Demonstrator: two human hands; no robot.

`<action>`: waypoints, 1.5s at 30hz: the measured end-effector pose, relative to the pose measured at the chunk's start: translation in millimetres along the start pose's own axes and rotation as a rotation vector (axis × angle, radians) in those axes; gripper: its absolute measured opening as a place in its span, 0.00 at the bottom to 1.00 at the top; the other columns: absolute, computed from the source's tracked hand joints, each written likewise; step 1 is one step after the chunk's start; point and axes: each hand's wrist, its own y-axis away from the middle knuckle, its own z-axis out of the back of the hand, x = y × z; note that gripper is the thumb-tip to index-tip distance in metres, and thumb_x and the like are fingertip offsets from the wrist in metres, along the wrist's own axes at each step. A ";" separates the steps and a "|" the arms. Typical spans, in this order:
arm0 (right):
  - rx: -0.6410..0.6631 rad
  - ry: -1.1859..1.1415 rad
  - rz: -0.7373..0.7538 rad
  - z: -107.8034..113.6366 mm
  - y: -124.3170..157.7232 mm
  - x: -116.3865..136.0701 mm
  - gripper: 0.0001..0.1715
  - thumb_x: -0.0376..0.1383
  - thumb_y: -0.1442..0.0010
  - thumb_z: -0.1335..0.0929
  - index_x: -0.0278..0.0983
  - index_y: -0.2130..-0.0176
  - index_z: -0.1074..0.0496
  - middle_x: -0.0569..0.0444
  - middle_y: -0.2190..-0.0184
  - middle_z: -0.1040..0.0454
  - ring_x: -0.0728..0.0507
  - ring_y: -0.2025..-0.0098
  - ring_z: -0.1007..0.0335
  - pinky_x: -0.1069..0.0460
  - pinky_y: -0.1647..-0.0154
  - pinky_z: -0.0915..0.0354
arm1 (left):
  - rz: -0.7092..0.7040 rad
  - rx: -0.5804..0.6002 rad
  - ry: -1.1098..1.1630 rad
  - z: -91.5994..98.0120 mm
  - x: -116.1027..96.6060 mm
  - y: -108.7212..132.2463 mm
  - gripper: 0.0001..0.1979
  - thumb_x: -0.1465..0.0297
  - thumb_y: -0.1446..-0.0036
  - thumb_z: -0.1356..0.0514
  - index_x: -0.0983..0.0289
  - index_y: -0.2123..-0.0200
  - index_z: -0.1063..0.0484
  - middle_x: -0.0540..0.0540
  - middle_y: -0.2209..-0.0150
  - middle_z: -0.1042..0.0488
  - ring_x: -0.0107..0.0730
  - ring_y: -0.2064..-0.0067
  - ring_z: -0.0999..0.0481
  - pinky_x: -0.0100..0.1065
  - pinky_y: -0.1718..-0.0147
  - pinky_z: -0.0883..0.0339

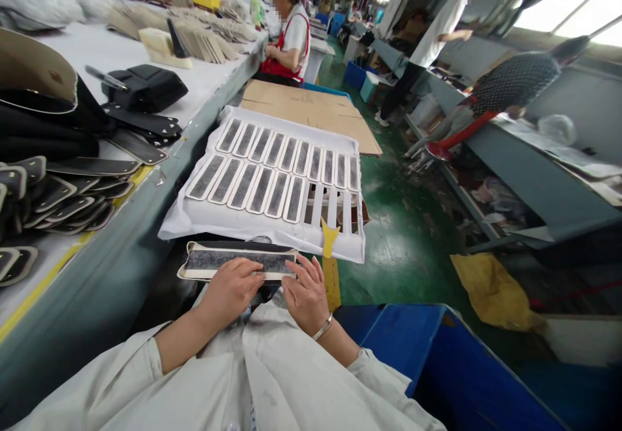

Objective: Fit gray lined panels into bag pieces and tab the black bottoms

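In front of my lap is a long black piece with a cream border (204, 261) and a dark grey strip along its face. My left hand (232, 291) lies across its middle, fingers bent and pressed on the lower edge. At the right end, my right hand (308, 295) grips the piece with fingertips on its face; a bracelet circles that wrist. My thumbs are mostly hidden. Just beyond, a white cloth-covered board (204, 214) carries rows of cream-edged grey strips (253, 188). Slotted gaps show at its front right, near a yellow forked tab (329, 236).
On the left workbench (92, 275) are stacked black pieces (63, 201) and a black case (146, 87). Cardboard (306, 107) lies beyond the board. A blue bin (393, 334) stands at my right. Several people are nearby, one in a red apron (286, 55).
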 end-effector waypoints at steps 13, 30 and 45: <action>0.080 -0.052 -0.293 -15.4 -7.4 5.4 0.05 0.28 0.48 0.36 0.36 0.73 0.34 0.44 0.43 0.40 0.37 0.37 0.53 0.38 0.40 0.49 | 0.214 0.076 0.099 7.6 -6.8 -18.0 0.08 0.72 0.46 0.43 0.60 0.72 0.24 0.53 0.61 0.25 0.37 0.59 0.31 0.40 0.59 0.36; 0.184 0.276 0.264 -24.3 16.6 36.8 0.26 0.26 0.41 0.44 0.24 0.44 0.38 0.39 0.42 0.40 0.37 0.37 0.52 0.42 0.40 0.47 | 0.315 0.073 -0.035 27.3 -1.9 -19.6 0.04 0.72 0.52 0.40 0.62 0.69 0.30 0.55 0.61 0.31 0.42 0.57 0.33 0.41 0.60 0.40; 0.212 0.331 0.252 -57.2 6.0 43.2 0.31 0.28 0.43 0.41 0.22 0.40 0.44 0.35 0.39 0.46 0.34 0.35 0.58 0.39 0.41 0.47 | 0.356 0.001 0.038 44.0 40.9 27.0 0.08 0.67 0.45 0.43 0.60 0.75 0.26 0.50 0.65 0.25 0.36 0.61 0.31 0.39 0.62 0.45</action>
